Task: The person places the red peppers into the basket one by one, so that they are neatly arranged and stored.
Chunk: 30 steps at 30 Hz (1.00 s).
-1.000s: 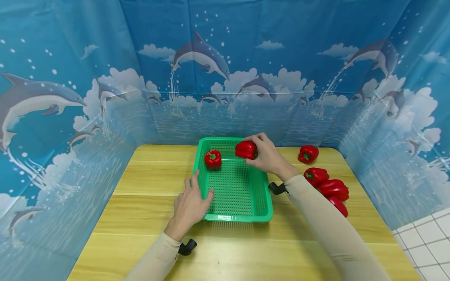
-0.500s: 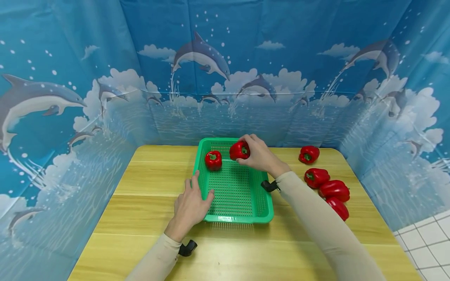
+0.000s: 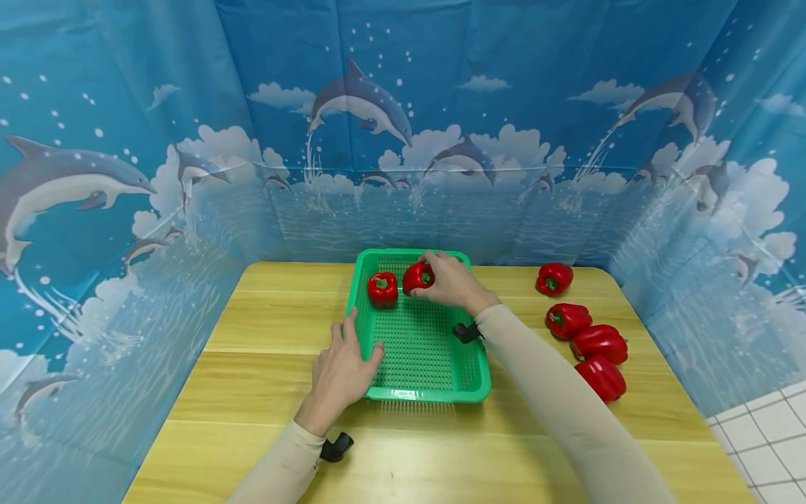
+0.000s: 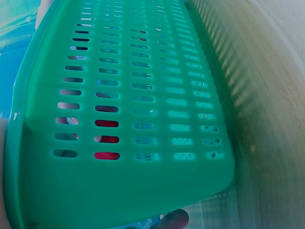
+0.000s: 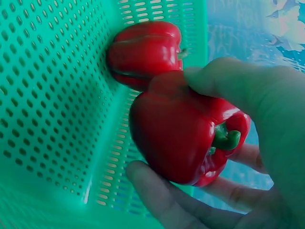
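Near the frame's centre, the right hand (image 3: 450, 282) is gripping a red pepper (image 3: 413, 280); the left hand (image 3: 342, 371), fingers spread, is touching the green basket (image 3: 441, 396).

The wood-grained table (image 3: 264, 378) is yellow, the basket (image 3: 412, 343) green, the bell peppers (image 3: 600, 343) by the right edge red. Past the far edge, the blue curtain (image 3: 535, 35) bears grey-and-white dolphins (image 3: 360, 101).

left sleeve (image 3: 277, 465): plain beige | right sleeve (image 3: 560, 399): beige | wrist mounts (image 3: 336, 446): black, stubby
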Tool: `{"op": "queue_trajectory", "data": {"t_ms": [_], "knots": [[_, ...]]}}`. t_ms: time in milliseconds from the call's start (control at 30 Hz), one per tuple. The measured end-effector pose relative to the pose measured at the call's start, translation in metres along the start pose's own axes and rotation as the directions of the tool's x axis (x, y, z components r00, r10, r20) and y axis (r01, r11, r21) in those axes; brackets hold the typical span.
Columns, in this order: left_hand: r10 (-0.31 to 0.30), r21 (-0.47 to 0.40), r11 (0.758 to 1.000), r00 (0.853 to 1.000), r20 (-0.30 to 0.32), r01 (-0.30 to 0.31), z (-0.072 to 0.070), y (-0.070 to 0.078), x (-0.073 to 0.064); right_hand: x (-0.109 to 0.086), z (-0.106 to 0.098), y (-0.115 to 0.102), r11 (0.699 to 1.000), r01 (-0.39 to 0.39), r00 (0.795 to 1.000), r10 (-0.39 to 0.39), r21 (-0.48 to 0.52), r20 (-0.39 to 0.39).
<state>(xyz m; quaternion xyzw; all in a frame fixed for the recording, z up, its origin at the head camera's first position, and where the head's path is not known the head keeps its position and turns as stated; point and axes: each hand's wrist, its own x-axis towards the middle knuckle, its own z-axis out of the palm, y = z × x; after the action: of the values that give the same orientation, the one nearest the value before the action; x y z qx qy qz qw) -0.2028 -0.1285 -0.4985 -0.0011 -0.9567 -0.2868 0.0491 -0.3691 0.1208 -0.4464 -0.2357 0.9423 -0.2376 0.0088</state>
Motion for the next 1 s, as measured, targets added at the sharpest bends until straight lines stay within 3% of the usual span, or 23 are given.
{"op": "queue_trajectory", "data": {"t_ms": [300, 600, 833, 1000], "knots": [[-0.002, 0.002, 1.0, 1.0, 0.003, 0.002, 0.002, -0.001, 0.0, 0.01, 0.014, -0.001, 0.993, -0.113, 0.991, 0.11, 0.038, 0.072], [-0.005, 0.001, 1.0, 1.0, -0.002, 0.005, 0.002, -0.001, 0.001, 0.018, 0.026, -0.002, 0.985, -0.173, 0.979, 0.17, 0.023, 0.116], [-0.003, -0.007, 1.0, 1.0, -0.001, 0.003, 0.002, 0.0, 0.001, 0.031, 0.035, 0.016, 0.99, -0.137, 0.985, 0.133, 0.031, 0.106], [-0.005, -0.006, 1.0, 1.0, -0.001, 0.005, 0.001, -0.001, 0.002, 0.021, 0.023, 0.002, 0.995, -0.097, 0.988, 0.094, 0.024, 0.121]]}}
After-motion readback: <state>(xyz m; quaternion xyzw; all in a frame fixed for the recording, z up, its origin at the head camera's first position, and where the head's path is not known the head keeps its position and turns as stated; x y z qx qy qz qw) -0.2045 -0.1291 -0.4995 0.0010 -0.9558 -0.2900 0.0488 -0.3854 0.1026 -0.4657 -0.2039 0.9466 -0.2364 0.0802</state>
